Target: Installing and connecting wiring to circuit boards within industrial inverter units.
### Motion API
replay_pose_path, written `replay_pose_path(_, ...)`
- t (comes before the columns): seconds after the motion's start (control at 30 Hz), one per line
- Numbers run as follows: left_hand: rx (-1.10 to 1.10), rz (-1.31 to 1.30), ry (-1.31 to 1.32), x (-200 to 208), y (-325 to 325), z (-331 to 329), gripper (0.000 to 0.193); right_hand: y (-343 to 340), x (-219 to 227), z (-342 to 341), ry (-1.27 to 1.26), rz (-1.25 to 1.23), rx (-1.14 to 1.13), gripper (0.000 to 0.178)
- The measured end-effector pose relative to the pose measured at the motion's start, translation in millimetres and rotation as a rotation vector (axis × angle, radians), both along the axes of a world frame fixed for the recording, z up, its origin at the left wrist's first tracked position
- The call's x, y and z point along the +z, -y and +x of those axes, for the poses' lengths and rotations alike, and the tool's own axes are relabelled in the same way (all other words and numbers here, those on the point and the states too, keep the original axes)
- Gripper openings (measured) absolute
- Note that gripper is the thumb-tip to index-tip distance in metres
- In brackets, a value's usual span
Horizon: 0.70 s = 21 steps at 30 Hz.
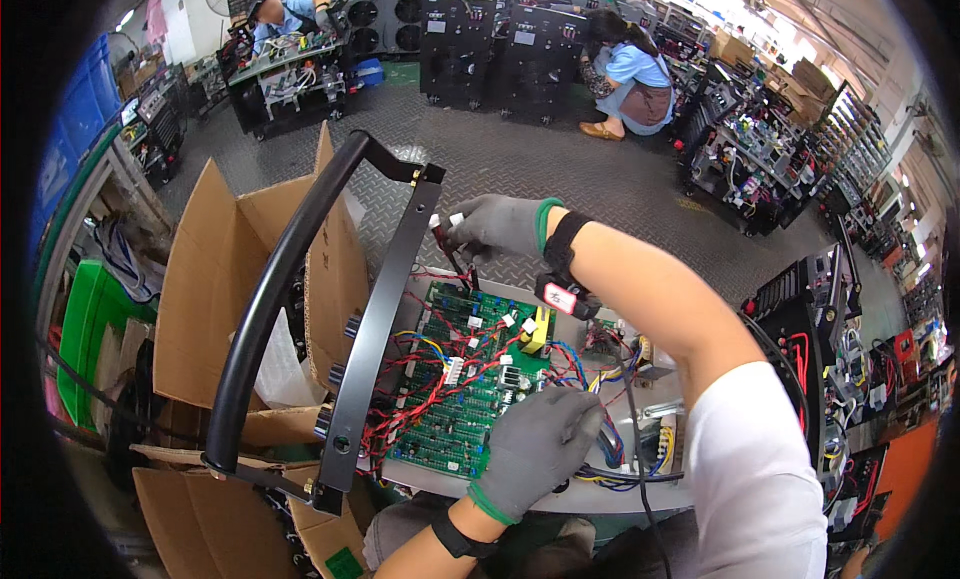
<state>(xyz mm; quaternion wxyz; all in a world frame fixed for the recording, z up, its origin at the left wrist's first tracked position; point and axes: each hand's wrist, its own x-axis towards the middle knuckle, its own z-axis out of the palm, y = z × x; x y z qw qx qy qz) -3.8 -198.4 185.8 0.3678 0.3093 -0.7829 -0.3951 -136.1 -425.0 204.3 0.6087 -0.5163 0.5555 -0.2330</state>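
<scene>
A green circuit board (435, 444) lies in a pale metal chassis (600, 497), crossed by red, blue and yellow wires with white plugs. At its far edge, my right hand (498, 225), in a grey glove, is closed around a dark red-and-black cable (443, 243) with white connectors. My left hand (540, 444), gloved too, rests over the board's near right side with fingers curled together; whatever lies between them is hidden. Beside that hand runs a blue-and-red wire bundle (608, 444). A black handle frame (262, 324) stands along the left of the chassis.
Open cardboard boxes (200, 289) stand left of the chassis, near a green bin (85, 329). A black machine with exposed wiring (800, 319) is at the right. Farther off, one person (640, 79) crouches by black cabinets (545, 59); another (285, 21) works at the far left.
</scene>
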Motion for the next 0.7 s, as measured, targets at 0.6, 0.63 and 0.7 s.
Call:
replay_pose_path(0.6, 0.231, 0.460, -0.299, 4, 15, 7, 0.036, 1, 3, -17, 0.069, 0.050, -0.306, 0.019)
replay_pose_path(0.63, 0.248, 0.483, -0.383, 4, 17, 9, 0.041, -4, 7, -19, 0.134, -0.003, -0.126, 0.020)
replay_pose_path(0.7, 0.226, 0.645, -0.538, 5, 23, 13, 0.051, -16, 18, -22, 0.166, -0.031, 0.167, 0.023)
